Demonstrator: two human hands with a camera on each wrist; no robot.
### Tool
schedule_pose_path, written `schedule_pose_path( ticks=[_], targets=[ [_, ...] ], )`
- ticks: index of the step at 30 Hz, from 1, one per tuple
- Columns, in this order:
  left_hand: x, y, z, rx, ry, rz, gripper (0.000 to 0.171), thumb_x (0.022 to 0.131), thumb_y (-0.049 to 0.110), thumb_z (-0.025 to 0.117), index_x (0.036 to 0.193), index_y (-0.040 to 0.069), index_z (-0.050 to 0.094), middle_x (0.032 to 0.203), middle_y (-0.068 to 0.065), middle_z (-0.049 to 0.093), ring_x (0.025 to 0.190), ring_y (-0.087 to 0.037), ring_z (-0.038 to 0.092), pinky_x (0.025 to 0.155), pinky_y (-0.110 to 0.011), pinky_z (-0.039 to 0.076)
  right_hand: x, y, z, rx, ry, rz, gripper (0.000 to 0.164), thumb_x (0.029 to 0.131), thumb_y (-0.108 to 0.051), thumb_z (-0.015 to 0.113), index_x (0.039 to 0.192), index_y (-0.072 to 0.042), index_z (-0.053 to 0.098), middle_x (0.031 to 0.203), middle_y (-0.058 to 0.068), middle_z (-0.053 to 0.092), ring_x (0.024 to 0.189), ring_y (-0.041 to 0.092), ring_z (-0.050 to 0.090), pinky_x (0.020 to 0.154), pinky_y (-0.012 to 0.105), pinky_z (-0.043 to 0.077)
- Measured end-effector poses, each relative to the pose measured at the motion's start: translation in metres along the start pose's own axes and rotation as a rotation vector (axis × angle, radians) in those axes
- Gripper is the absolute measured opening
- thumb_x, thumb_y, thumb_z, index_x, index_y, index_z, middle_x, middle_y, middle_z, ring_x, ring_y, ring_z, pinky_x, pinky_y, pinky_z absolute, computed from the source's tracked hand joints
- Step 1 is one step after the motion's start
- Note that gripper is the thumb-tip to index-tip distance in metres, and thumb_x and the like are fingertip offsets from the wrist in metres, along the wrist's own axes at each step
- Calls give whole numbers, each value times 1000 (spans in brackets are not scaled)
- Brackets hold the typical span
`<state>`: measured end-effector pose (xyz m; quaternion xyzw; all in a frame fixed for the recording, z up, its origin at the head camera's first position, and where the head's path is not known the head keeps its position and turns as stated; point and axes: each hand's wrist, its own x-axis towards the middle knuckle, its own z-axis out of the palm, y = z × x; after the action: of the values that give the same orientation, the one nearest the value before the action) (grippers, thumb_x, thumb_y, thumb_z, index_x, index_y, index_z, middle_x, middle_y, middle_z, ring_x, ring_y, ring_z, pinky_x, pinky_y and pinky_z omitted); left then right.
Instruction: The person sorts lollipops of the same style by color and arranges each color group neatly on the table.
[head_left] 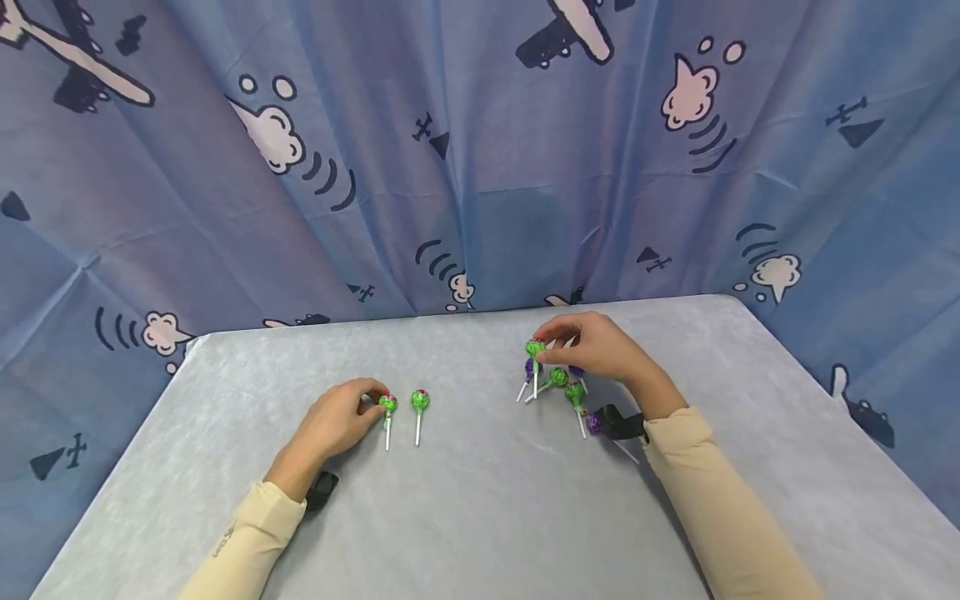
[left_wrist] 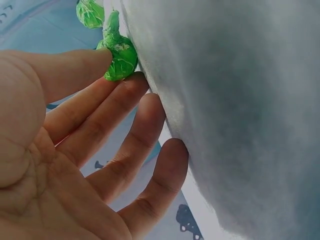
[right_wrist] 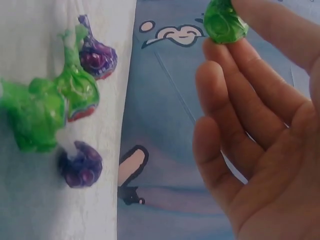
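Observation:
On the left of the table, my left hand (head_left: 339,423) pinches a green-wrapped lollipop (left_wrist: 122,61) by its candy head, between thumb and fingers. Its white stick points toward me. Just right of it lies another green lollipop (head_left: 420,402). Farther right, my right hand (head_left: 596,348) holds a third green lollipop (right_wrist: 224,22) by the head, raised over a loose group. In that group are two green lollipops, one (head_left: 574,394) nearer me and one (head_left: 558,377) behind. Purple lollipops lie among them, one (head_left: 593,423) partly covered by the wrist strap.
A pale grey-white cloth covers the table (head_left: 465,517). Behind it hangs a blue curtain (head_left: 480,167) printed with planes and clouds. Each wrist wears a black device, such as the right wrist's camera strap (head_left: 621,423).

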<state>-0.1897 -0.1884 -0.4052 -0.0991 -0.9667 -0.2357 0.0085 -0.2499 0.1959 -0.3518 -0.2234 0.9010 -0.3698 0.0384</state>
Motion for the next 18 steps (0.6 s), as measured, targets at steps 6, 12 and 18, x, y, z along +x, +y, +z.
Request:
schedule_pose_path(
  ticks=[6,12,18],
  targets=[
    [0,2,0,-6,7,9,23,93,21,69,115,17,72,107,-1,72,89,-15,64,78,-40,50,2,-8,5,-11,-9,-21,29,84,-28,81,110,-17,74,101,1,74,87,17,64,72,33,51],
    [-1,2,0,-6,-2,9,24,94,23,69,117,18,71,110,-1,72,92,-16,65,79,-41,51,6,-15,11,-23,-9,-33,28,83,-29,81,109,-18,74,100,0,74,87,16,63,76,33,51],
    [-1,2,0,3,4,16,22,93,21,69,115,18,71,106,-1,71,88,-14,63,77,-39,50,8,-22,18,-36,-34,-30,30,83,-32,81,109,-19,74,101,-2,74,88,14,63,78,33,51]
  ],
)
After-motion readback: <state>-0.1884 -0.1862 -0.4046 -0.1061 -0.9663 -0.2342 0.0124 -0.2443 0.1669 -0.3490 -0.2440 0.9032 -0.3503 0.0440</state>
